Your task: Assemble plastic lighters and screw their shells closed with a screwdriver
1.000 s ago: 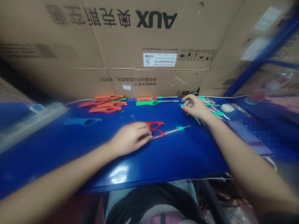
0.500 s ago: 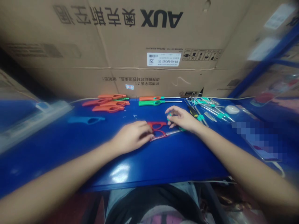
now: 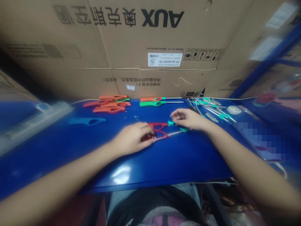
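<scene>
My left hand point(image 3: 134, 136) was closed, thumb and fingertips, on the near red handle piece point(image 3: 161, 135); the far red handle piece point(image 3: 160, 126) lay just beyond, both midway between the tabletop's point(image 3: 145, 169) near and far edges. My right hand point(image 3: 188, 119) had its fingers loosely parted at a small green cap point(image 3: 171, 123); whether they touched it, I could not tell. I judged that a slack left thumb could let the metal rod point(image 3: 174, 133) twist out of line, and that my right palm, so near the green sleeve point(image 3: 183, 129) on it, could knock it askew. The cap, being small, might skid if nudged. Toward the far edge, the tiny metal bits point(image 3: 135, 117) could be brushed away by a careless knuckle.
</scene>
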A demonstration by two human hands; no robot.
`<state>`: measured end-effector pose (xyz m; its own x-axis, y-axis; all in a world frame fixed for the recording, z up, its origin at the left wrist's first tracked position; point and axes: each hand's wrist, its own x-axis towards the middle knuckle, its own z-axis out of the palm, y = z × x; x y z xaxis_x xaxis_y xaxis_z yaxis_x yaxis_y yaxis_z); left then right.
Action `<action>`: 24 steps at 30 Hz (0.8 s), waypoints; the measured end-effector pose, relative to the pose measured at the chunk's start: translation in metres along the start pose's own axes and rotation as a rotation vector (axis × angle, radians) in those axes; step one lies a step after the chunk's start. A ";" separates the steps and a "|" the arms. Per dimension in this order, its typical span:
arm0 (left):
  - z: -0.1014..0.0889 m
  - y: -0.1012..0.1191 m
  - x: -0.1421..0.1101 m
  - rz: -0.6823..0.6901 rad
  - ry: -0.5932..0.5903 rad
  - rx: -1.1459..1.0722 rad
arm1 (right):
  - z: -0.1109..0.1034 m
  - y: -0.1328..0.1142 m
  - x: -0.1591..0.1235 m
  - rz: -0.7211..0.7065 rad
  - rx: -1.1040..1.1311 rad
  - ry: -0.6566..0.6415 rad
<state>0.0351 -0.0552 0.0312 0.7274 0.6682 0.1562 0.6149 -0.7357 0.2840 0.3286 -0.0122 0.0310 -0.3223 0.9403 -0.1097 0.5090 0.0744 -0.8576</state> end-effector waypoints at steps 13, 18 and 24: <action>-0.001 0.006 -0.001 -0.046 -0.030 -0.023 | -0.002 -0.020 -0.019 -0.452 -0.514 -0.099; 0.003 0.004 0.001 -0.046 -0.005 -0.072 | 0.019 -0.029 -0.025 -0.478 -0.544 -0.167; 0.003 0.004 0.001 -0.042 0.008 -0.092 | 0.032 -0.028 -0.025 -0.515 -0.521 -0.182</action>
<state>0.0393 -0.0578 0.0292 0.6990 0.6993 0.1496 0.6139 -0.6941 0.3759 0.2968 -0.0486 0.0413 -0.7252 0.6779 0.1207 0.5557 0.6797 -0.4789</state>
